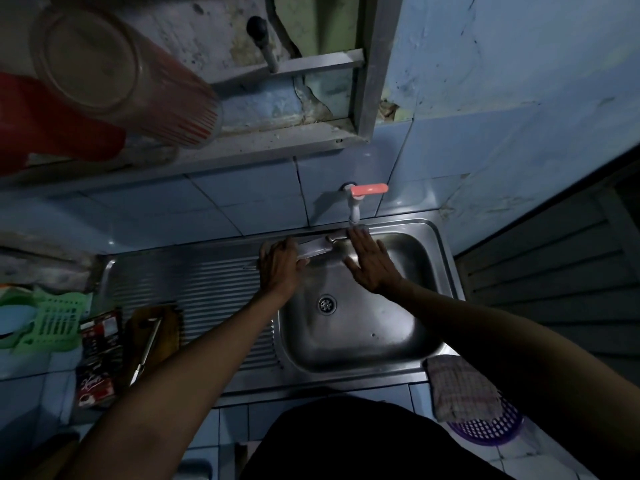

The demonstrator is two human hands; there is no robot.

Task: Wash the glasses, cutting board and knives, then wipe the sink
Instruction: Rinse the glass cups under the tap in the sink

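Note:
Over the back left corner of the steel sink (426, 344), my left hand (278, 268) grips a knife (313, 250) that lies crosswise. My right hand (369, 263) is flat with straight fingers, its fingertips at the knife's right end just below the tap (356, 206). I cannot tell if water is running. A wooden cutting board (169, 332) rests at the drainboard's front left with a second knife (149, 344) lying on it. A clear glass with red stripes (124, 77) sits on the shelf at the upper left.
A ribbed drainboard (207, 285) stretches left of the basin. A green plastic basket (55, 323) and some packets (98, 362) stand at the far left. A checked cloth (460, 389) lies on a purple basket (491, 433) at the front right. A red object (52, 123) sits beside the glass.

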